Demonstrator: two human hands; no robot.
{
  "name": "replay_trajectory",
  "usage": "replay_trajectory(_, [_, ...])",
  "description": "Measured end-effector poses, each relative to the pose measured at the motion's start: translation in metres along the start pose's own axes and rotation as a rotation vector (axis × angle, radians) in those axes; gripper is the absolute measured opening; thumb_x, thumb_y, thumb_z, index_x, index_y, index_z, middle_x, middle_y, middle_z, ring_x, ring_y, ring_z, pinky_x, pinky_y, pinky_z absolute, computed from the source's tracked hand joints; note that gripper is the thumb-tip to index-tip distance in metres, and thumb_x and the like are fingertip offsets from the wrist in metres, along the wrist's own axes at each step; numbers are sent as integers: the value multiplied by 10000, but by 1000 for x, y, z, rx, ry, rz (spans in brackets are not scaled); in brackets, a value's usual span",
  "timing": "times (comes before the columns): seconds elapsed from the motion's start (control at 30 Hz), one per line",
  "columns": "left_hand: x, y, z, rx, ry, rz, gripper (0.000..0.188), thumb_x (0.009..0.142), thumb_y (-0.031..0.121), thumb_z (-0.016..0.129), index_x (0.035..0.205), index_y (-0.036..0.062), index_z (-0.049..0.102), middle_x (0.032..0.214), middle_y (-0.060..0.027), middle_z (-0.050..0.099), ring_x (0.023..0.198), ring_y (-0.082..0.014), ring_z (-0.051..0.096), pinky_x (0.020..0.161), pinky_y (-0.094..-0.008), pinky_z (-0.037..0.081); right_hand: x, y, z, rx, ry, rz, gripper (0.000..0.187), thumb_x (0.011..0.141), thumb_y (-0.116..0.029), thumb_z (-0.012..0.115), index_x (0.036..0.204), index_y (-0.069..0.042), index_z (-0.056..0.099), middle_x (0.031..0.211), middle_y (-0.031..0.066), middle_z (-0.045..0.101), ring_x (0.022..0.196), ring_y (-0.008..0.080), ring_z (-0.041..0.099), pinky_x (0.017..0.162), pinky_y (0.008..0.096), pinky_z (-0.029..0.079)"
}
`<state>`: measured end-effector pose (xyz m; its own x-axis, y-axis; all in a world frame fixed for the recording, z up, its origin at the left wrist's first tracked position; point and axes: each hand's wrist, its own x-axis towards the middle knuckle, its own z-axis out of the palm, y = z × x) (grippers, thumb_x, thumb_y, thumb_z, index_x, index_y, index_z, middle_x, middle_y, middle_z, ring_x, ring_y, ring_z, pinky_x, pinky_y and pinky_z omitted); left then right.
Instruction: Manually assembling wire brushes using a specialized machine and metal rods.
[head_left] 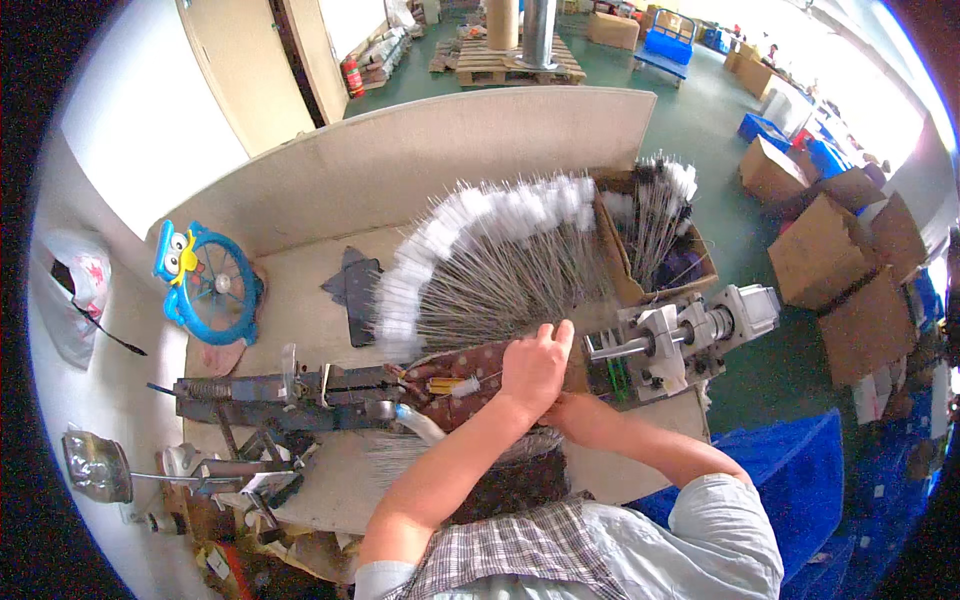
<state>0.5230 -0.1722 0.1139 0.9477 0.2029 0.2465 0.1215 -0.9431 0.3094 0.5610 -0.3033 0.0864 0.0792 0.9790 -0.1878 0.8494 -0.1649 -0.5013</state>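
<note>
Several thin wire brushes with white tufted tips [480, 255] lie fanned out on the pale workbench [300, 300], their bare stems converging toward me. My left hand [535, 365] reaches across my body and closes, knuckles up, over the gathered stem ends. My right forearm comes in from the lower right, and my right hand [572, 408] is tucked under my left wrist with its fingers hidden. A patterned brown cloth [470, 370] lies under the stems beside my left hand.
A grey motor unit with clamp [690, 335] sits right of my hands. A long metal fixture [270, 392] lies to the left. A cardboard box of more brushes [655, 235] stands at the back right, a blue toy-like fan [210, 285] at the left, and a board wall [450, 150] behind.
</note>
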Motion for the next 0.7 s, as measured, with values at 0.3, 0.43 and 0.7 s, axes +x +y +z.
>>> replay_trajectory(0.3, [23, -20, -3, 408, 115, 171, 31, 719, 122, 560, 733, 96, 551, 770, -46, 539, 686, -196, 588, 590, -322, 470, -10, -5, -9, -51, 28, -50, 259, 752, -69, 535, 1011, -64, 543, 901, 141, 543, 775, 335, 606, 638, 437, 518])
replay_trajectory(0.43, [49, -55, -17, 606, 173, 137, 63, 701, 134, 567, 750, 108, 598, 792, -27, 524, 794, -182, 535, 667, -318, 430, -4, -20, -13, -59, 138, -55, 198, 740, -50, 528, 935, -17, 529, 880, 156, 538, 781, 341, 606, 642, 442, 523])
replay_trajectory(0.7, [-43, -38, -50, 181, 236, 105, 169, 729, 132, 645, 883, 61, 640, 986, -82, 599, 892, -232, 584, 757, -361, 465, 0, -29, -18, -252, 201, -9, 160, 700, -62, 562, 853, -29, 525, 847, 126, 525, 796, 279, 588, 642, 382, 506])
